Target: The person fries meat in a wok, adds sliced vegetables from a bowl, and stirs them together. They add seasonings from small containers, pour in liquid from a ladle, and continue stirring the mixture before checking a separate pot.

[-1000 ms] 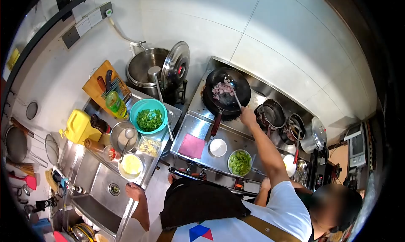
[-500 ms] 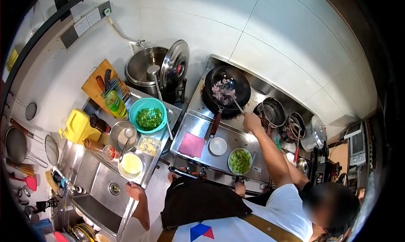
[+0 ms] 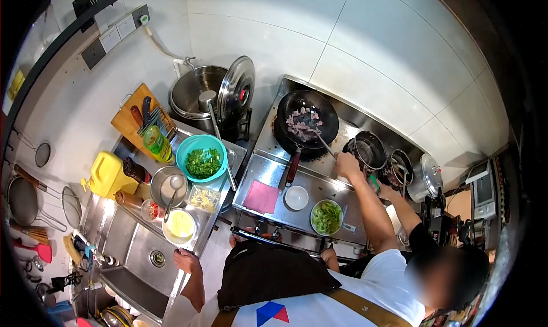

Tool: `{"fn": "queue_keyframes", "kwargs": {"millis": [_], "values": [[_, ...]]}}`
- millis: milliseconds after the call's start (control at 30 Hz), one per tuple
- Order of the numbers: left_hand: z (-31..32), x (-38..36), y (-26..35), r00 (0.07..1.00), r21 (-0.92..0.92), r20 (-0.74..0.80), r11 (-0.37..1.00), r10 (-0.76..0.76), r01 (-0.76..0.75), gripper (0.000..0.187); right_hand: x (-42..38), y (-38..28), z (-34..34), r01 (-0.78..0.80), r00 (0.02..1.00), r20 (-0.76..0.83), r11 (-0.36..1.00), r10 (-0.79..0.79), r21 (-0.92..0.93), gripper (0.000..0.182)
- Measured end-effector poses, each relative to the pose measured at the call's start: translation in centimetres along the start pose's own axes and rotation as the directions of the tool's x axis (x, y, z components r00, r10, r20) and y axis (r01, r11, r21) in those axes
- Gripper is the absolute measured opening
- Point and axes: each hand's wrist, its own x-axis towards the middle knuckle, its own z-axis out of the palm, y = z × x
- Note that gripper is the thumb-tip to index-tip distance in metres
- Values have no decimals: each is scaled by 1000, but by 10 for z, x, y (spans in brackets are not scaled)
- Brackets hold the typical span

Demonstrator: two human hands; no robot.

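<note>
My right hand [image 3: 347, 166] is closed round the end of a thin-handled spatula [image 3: 326, 144], its head among pieces of pinkish meat [image 3: 305, 120] in the black wok [image 3: 321, 105]. The wok's wooden handle [image 3: 293, 166] points toward me, and nothing grips it. At the sink counter's edge my left hand [image 3: 186, 261] rests with nothing in it, its fingers loosely bent on the rim. Just beyond it stands a white bowl [image 3: 190, 239] of pale yellow food. A bowl of green vegetable [image 3: 327, 217] and a small white bowl [image 3: 296, 198] sit before the stove.
At right, a co-worker's hand [image 3: 389, 192] is near a green-handled tool [image 3: 374, 182] and two dark pots [image 3: 368, 150]. Left are a turquoise bowl of chopped greens [image 3: 202, 162], a steel bowl with a ladle [image 3: 169, 185], a yellow jug [image 3: 108, 176] and the sink [image 3: 134, 241]. A pink cloth [image 3: 262, 197] lies mid-counter.
My right hand has shifted slightly right with the spatula, and the meat lies more spread out. The co-worker's hand has come into view by the pots. My left hand stays on the rim.
</note>
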Motion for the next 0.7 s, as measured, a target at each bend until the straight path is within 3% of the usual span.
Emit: {"fn": "queue_keyframes", "kwargs": {"millis": [133, 233, 367, 500, 600, 700], "values": [[1, 0, -2, 1000, -2, -16, 1000, 3, -3, 31, -6, 3, -22, 54, 998, -11, 997, -54, -53, 23], [-3, -2, 3, 1000, -3, -1, 1000, -20, 20, 31, -26, -10, -58, 120, 990, 88, 990, -113, -75, 24], [-6, -2, 7, 1000, 38, 7, 999, -28, 28, 31, -5, -13, -36, 206, 971, 142, 973, -190, -106, 23], [-6, -2, 6, 999, 32, 6, 999, -32, 32, 31, 55, -28, 34, 120, 990, -76, 993, -119, 13, 22], [-3, 0, 1, 1000, 48, -1, 999, -21, 21, 30, 70, -32, 40, 33, 985, -172, 990, -9, 138, 21], [-5, -4, 1, 1000, -6, -9, 1000, -12, 12, 30, 60, -12, 6, 36, 995, -92, 999, -34, 19, 20]]}}
